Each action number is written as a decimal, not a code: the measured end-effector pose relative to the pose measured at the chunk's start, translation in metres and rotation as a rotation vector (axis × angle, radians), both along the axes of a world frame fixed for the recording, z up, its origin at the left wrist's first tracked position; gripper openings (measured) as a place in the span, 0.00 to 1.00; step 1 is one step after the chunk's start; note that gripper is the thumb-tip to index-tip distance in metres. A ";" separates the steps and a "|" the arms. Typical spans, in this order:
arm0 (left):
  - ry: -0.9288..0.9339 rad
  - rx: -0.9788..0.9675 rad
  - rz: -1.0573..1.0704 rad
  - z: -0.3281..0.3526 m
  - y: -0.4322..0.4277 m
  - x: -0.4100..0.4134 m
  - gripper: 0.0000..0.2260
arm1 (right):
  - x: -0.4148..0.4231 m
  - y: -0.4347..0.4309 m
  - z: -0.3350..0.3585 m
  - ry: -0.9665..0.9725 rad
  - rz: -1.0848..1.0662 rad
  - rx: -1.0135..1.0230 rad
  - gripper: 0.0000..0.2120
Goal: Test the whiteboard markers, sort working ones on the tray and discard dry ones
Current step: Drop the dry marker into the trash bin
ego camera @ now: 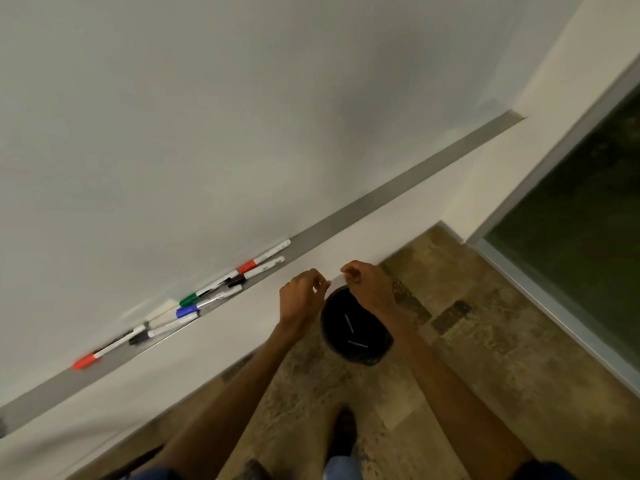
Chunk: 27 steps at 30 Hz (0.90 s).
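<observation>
Several whiteboard markers lie on the grey tray (381, 195) under the whiteboard (207, 116): a red-capped one (85, 362) at the left, then black (138, 337), blue (187, 311), green (188, 299), black (237, 280) and orange-red (246, 266). My left hand (303, 292) and my right hand (367, 284) hover close together over a black bin (336, 341), fingers curled. Between their fingertips they pinch a short pale marker (334, 280), which is hard to make out against the white wall. Two markers (348, 323) lie inside the bin.
The bin stands on a brown patterned floor (485, 341) against the white wall below the tray. A dark glass panel with a metal frame (571, 254) runs along the right. My shoes and legs (343, 434) show at the bottom.
</observation>
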<state>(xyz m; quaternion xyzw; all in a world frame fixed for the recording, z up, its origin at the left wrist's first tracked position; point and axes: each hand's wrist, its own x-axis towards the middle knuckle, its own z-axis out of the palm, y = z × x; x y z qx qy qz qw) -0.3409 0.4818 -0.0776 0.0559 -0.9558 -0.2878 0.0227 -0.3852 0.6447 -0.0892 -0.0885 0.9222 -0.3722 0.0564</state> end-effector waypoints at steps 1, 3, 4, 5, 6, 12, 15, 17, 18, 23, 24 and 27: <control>0.017 0.007 0.026 0.009 -0.009 0.004 0.08 | 0.004 -0.011 0.009 0.022 0.012 -0.007 0.09; 0.057 0.030 0.065 0.024 -0.030 0.014 0.08 | 0.013 -0.035 0.026 0.050 0.033 -0.030 0.09; 0.078 0.052 0.084 0.030 -0.042 0.021 0.08 | 0.017 -0.048 0.033 0.058 0.041 -0.045 0.09; 0.103 0.077 0.106 0.036 -0.054 0.027 0.07 | 0.022 -0.061 0.038 0.060 0.052 -0.055 0.09; 0.121 0.097 0.133 0.041 -0.067 0.034 0.06 | 0.027 -0.076 0.043 0.068 0.069 -0.064 0.09; 0.128 0.079 0.311 0.060 -0.166 0.077 0.04 | 0.056 -0.179 0.060 0.105 0.223 -0.128 0.08; 0.123 0.040 0.407 0.063 -0.220 0.103 0.04 | 0.070 -0.235 0.061 0.072 0.315 -0.139 0.07; 0.140 0.029 0.467 0.061 -0.252 0.123 0.04 | 0.082 -0.269 0.059 0.082 0.394 -0.147 0.06; 0.141 0.023 0.486 0.059 -0.267 0.133 0.04 | 0.088 -0.284 0.057 0.093 0.427 -0.149 0.07; 0.039 -0.076 0.506 0.031 -0.330 0.179 0.12 | 0.118 -0.347 0.036 0.091 0.546 -0.113 0.08; 0.019 -0.096 0.498 0.027 -0.339 0.185 0.14 | 0.123 -0.357 0.031 0.097 0.560 -0.102 0.09; 0.011 -0.126 0.457 0.018 -0.354 0.193 0.15 | 0.130 -0.383 0.022 0.116 0.558 -0.060 0.11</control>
